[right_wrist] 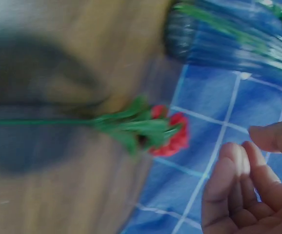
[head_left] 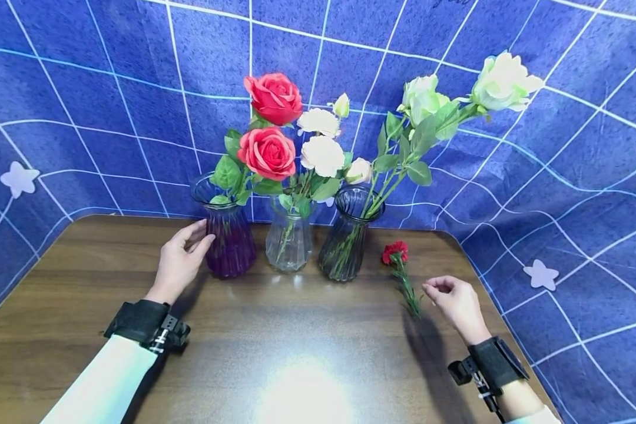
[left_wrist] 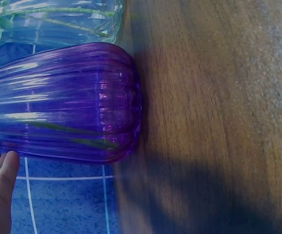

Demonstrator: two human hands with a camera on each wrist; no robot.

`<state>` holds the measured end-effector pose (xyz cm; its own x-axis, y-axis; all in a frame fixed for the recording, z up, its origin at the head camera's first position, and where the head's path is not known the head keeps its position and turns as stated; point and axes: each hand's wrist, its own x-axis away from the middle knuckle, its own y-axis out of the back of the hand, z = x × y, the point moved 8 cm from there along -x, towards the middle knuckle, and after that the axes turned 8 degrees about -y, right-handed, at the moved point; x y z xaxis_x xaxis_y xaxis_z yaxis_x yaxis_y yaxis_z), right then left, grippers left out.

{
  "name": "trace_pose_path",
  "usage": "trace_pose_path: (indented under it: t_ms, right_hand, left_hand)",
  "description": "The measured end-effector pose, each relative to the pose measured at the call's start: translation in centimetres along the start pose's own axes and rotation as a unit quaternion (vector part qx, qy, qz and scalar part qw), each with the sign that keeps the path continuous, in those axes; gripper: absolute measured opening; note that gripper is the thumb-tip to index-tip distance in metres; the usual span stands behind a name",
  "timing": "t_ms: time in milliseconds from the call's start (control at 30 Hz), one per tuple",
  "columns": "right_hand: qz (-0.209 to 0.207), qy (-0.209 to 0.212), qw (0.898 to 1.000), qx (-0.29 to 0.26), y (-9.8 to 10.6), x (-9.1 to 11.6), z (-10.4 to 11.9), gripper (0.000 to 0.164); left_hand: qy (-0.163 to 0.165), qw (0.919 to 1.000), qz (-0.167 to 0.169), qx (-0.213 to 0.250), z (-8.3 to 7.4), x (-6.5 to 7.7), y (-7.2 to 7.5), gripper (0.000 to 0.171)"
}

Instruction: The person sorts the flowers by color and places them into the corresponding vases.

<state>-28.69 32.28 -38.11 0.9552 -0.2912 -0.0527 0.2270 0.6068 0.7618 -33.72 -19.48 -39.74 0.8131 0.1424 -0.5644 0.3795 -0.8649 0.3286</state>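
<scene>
My left hand (head_left: 182, 256) is at the left side of a purple ribbed glass vase (head_left: 229, 244), thumb and fingers extended against it or very near. In the left wrist view its fingertips (left_wrist: 9, 163) meet the vase's edge. Two red roses (head_left: 267, 153) stand in that vase. A red carnation (head_left: 396, 252) with a green stem appears to lie on the table, bloom toward the wall. Just right of its stem is my right hand (head_left: 456, 303), fingers loosely bent. The right wrist view shows a gap between thumb and fingers (right_wrist: 219, 180), with nothing held.
A clear vase (head_left: 288, 244) with white flowers (head_left: 322, 155) stands beside the purple one. Right of it, a dark grey vase (head_left: 341, 253) holds pale green-white roses (head_left: 503, 82) leaning right. Blue grid-patterned cloth (head_left: 138, 106) hangs behind the wooden table (head_left: 233, 330).
</scene>
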Motion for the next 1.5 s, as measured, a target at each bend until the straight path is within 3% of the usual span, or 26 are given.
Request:
trace_pose_path:
  t_ms: [200, 400, 700, 1067, 1233, 1500]
  right_hand:
    - [0.084, -0.065, 0.994, -0.003, -1.9, 0.6, -3.6, 0.020]
    - [0.112, -0.087, 0.990, 0.003, -3.4, 1.2, -5.5, 0.020]
    - [0.135, -0.108, 0.985, -0.024, -4.8, 1.4, -6.8, 0.018]
    - [0.152, -0.107, 0.982, -0.022, -5.8, 1.6, -7.0, 0.014]
    - [0.158, -0.117, 0.980, -0.022, -6.2, 1.6, -7.2, 0.012]
    - [0.137, -0.107, 0.985, -0.022, -5.9, 1.5, -6.9, 0.013]
  left_hand:
    - [-0.001, 1.0000, -0.003, -0.004, -0.1, -0.3, 0.2, 0.039]
    - [-0.005, 1.0000, -0.005, -0.002, -0.2, -0.4, 0.4, 0.039]
    - [0.001, 0.9999, 0.001, -0.014, 0.0, -0.2, 0.2, 0.039]
    - [-0.003, 0.9999, 0.003, 0.012, 0.1, -0.1, -0.2, 0.039]
    - [0.002, 1.0000, 0.004, -0.006, 0.1, -0.1, -0.1, 0.039]
    - [0.001, 0.9999, 0.005, -0.015, 0.2, 0.0, -0.1, 0.039]
